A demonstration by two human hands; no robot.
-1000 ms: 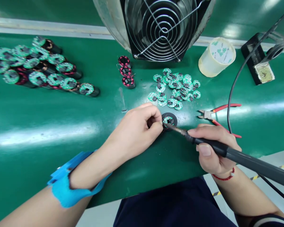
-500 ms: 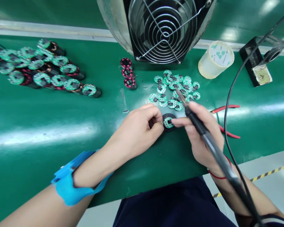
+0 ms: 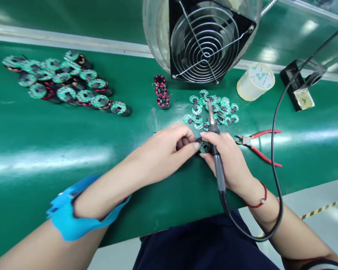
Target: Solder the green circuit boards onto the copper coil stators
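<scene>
A small round green circuit board (image 3: 205, 146) sits on a dark round motor part, partly covered by my fingers. My left hand (image 3: 169, 152) is closed, with thumb and index finger gripping the part's left edge. On its other side, my right hand (image 3: 231, 161) holds a soldering iron (image 3: 219, 168), its tip pointing away from me over the loose boards. The thumb and fingertips of that hand also touch the right side of the part. Just beyond lies a pile of small round circuit boards (image 3: 224, 102) with black pieces on them.
Red-handled cutters (image 3: 246, 140) lie right of my right hand. A fan (image 3: 205, 45), a tape roll (image 3: 253, 83) and a black soldering stand (image 3: 294, 84) line the back. Three pink-wound stators (image 3: 160, 90) stand mid-table; several board-topped motor parts (image 3: 66, 94) cluster left. The iron's cable (image 3: 273, 150) loops at right.
The soldering iron has swung more upright in my right hand, and that hand has moved left onto the motor part. My left hand keeps its grip. The camera view has shifted a little.
</scene>
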